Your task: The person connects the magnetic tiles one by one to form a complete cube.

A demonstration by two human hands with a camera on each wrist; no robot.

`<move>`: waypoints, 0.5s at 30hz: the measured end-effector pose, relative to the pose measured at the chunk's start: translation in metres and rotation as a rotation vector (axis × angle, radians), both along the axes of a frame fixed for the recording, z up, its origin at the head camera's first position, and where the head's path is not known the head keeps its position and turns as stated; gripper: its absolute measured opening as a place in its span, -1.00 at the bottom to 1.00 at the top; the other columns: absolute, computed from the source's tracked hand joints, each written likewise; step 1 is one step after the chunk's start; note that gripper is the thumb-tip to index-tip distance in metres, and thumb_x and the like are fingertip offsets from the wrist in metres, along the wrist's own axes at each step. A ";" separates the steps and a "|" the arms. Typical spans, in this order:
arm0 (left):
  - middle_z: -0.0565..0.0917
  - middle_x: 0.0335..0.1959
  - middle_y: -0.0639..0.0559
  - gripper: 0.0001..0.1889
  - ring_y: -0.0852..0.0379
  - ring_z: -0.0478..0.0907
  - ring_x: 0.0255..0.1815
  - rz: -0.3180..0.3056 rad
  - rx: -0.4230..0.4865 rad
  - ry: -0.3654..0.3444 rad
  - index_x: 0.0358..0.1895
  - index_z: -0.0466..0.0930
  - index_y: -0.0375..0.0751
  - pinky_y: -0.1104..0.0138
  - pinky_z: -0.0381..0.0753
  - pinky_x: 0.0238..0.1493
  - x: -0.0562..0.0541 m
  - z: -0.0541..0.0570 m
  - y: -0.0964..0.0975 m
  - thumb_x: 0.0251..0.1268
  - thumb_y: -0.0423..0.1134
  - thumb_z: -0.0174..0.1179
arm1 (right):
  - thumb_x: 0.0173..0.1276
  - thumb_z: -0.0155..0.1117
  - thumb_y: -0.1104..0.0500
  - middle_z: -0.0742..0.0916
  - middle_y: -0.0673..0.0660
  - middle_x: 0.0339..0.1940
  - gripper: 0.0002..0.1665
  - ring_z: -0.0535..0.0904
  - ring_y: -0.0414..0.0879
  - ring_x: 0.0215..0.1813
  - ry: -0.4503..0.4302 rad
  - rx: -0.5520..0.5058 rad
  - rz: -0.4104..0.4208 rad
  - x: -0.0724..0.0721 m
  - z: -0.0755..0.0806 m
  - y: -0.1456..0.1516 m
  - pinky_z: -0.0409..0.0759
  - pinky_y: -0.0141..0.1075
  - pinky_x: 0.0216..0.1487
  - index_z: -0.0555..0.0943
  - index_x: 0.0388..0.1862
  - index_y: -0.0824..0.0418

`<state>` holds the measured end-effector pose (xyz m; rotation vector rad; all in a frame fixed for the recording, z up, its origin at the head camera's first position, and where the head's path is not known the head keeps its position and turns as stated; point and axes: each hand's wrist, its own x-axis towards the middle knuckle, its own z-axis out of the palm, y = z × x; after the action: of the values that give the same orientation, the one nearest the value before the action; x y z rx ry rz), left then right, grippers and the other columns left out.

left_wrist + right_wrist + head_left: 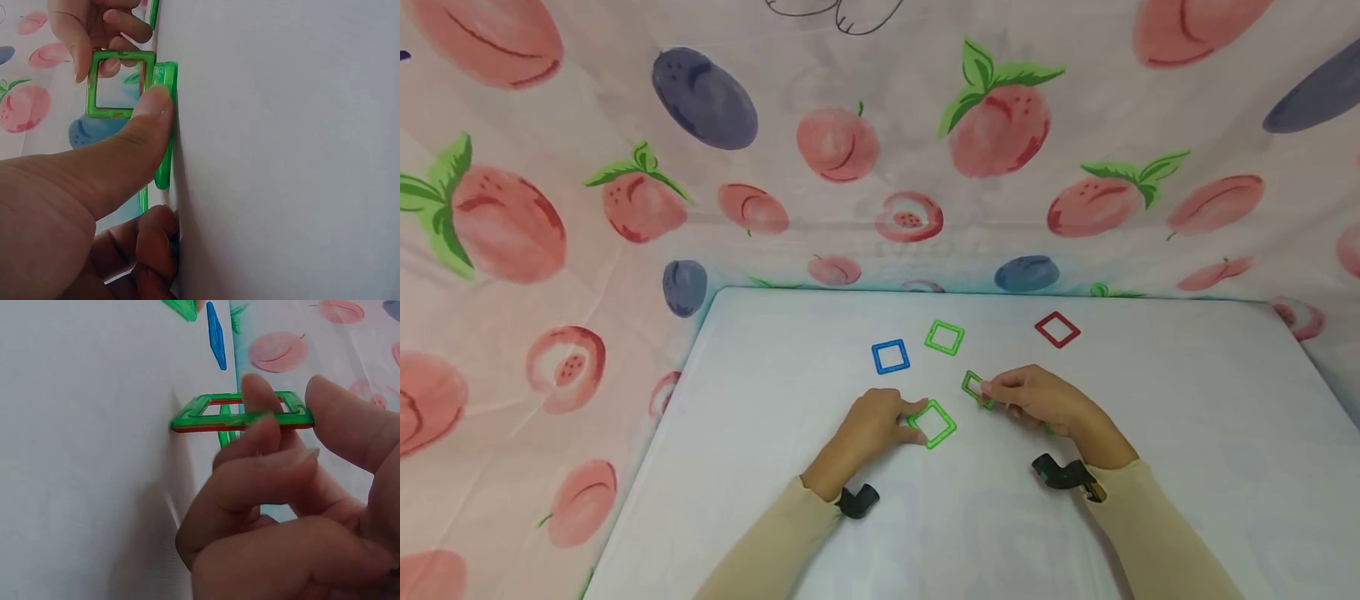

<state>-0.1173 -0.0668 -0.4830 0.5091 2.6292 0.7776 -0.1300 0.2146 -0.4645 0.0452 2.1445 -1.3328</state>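
The left hand (874,427) pinched one corner of a flat green frame (943,437) lying on the white desk (737,417). Just beside it, the right hand (1045,400) gripped a tilted green frame (215,422); whether that one touched the desk could not be told. The step looked like bringing two edges together; the next move seemed to call for steady alignment. Farther out lay a blue frame (876,358), a rear green frame (940,349) and a red frame (1047,337). No legible brand, label or writing showed.

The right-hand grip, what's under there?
A bit of something green peeks out under the right-hand grip. The rest is covered, so I can't tell its shape.
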 end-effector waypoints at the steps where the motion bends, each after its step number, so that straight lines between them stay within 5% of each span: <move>1: 0.58 -0.57 0.17 -0.37 0.23 0.30 -0.50 0.003 0.002 0.000 0.26 0.63 0.10 0.40 0.23 -0.46 0.000 0.000 0.000 0.03 0.00 0.56 | 0.51 0.25 -0.14 0.54 0.06 -0.44 -0.54 0.29 -0.11 -0.51 0.000 -0.001 0.000 0.000 0.000 -0.001 0.19 -0.36 -0.56 0.76 -0.01 0.22; 15: 0.73 -0.41 0.01 -0.43 0.21 0.33 -0.45 0.000 -0.005 0.036 0.25 0.65 0.11 0.40 0.29 -0.42 0.001 -0.001 0.001 0.11 0.03 0.51 | 0.55 0.16 -0.18 0.64 0.05 -0.39 -0.52 0.32 -0.10 -0.49 -0.033 -0.025 0.038 -0.003 -0.004 -0.010 0.17 -0.37 -0.58 0.72 -0.06 0.21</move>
<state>-0.1161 -0.0654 -0.4836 0.5265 2.6634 0.7680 -0.1328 0.2046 -0.4689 0.0159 2.0906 -1.3276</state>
